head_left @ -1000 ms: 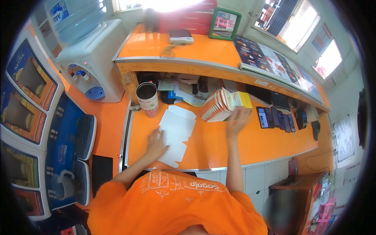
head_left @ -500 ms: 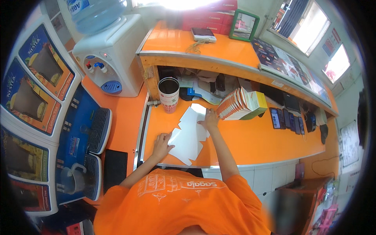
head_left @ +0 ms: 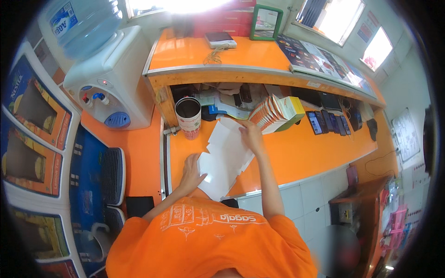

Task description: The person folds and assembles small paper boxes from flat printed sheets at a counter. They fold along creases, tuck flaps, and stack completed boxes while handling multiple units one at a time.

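A flat white cardboard box blank (head_left: 225,155) with notched edges lies slanted across the orange counter in front of me. My left hand (head_left: 189,177) has its near left edge, the thumb over the white face and the fingers along the side. At the far right edge, my right hand (head_left: 251,135) grips the board with bent fingers. The board's near end reaches the front of my orange shirt. Just beyond my right hand stands a fanned stack of folded orange-and-white cartons (head_left: 269,115), next to a yellow-and-green box (head_left: 293,111).
A tall patterned cup (head_left: 189,121) stands behind the board on the left. Several phones (head_left: 327,123) lie at the right under an orange shelf (head_left: 222,51). On the left are a water dispenser (head_left: 111,78) and drink machines (head_left: 39,134) with a clear jug (head_left: 95,243).
The box blank has turned slightly and come closer to me, its near end now at my shirt. Both hands stay at its edges. The view has shifted, moving the counter leftward in the picture.
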`<state>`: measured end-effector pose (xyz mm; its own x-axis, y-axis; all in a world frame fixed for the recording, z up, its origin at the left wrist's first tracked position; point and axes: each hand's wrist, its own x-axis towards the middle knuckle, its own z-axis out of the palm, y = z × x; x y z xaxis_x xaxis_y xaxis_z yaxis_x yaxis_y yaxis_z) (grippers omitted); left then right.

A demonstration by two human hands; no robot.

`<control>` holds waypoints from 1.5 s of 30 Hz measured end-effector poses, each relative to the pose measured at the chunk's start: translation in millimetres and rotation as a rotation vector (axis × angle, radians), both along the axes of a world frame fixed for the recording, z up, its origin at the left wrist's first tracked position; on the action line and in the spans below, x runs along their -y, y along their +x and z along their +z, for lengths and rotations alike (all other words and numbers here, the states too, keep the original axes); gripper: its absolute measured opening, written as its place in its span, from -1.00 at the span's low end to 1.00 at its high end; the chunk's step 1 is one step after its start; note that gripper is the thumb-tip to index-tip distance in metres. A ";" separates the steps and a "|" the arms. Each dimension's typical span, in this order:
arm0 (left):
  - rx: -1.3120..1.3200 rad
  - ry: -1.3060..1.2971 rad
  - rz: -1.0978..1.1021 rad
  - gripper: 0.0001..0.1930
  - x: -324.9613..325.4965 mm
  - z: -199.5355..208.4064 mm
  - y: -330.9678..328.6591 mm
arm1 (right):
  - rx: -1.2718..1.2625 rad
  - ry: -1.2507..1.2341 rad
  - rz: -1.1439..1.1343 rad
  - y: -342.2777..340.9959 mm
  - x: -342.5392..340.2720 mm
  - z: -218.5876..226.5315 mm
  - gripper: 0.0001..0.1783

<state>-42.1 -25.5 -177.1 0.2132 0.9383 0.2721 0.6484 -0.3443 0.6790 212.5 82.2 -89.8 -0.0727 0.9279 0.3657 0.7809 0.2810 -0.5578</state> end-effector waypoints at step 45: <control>0.646 0.224 -0.186 -0.89 -23.7 206.9 44.6 | -0.471 0.518 -0.123 -88.3 119.8 81.4 -0.84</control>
